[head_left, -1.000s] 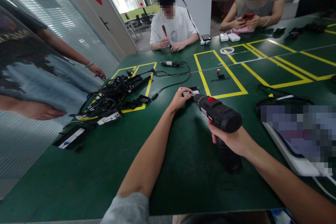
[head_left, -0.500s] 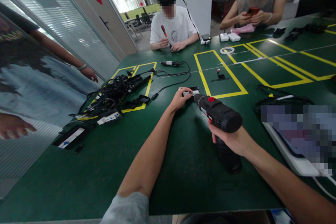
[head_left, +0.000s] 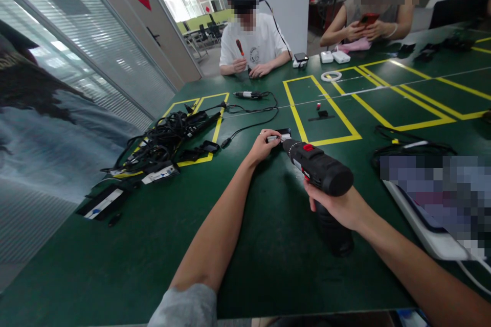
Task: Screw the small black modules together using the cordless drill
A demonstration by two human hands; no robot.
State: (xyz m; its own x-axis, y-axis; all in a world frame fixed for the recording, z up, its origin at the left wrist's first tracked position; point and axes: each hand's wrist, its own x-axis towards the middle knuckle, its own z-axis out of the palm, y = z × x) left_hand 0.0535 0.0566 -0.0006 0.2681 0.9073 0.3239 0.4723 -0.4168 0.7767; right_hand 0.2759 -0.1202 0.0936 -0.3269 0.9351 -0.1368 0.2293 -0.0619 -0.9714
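My right hand [head_left: 339,205] is wrapped round the grip of a black cordless drill [head_left: 324,167] with red buttons. The drill points away from me, its chuck and bit reaching a small black case with a white or silver part [head_left: 285,134] on the green table. My left hand [head_left: 264,146] has its fingers closed on that case, pressing it to the tabletop. Where exactly the bit tip meets the case is too small to make out. My fingers hide part of the case.
A tangle of black cables and adapters [head_left: 169,138] lies to the left, with a black box [head_left: 103,202] nearer me. A white tablet-like device [head_left: 414,219] sits at right. Across the table, one person holds a screwdriver [head_left: 240,47]; another holds a phone [head_left: 368,20].
The person standing at the left has shifted, and their hands have gone out of view. My hands, the drill and the case keep almost the same position.
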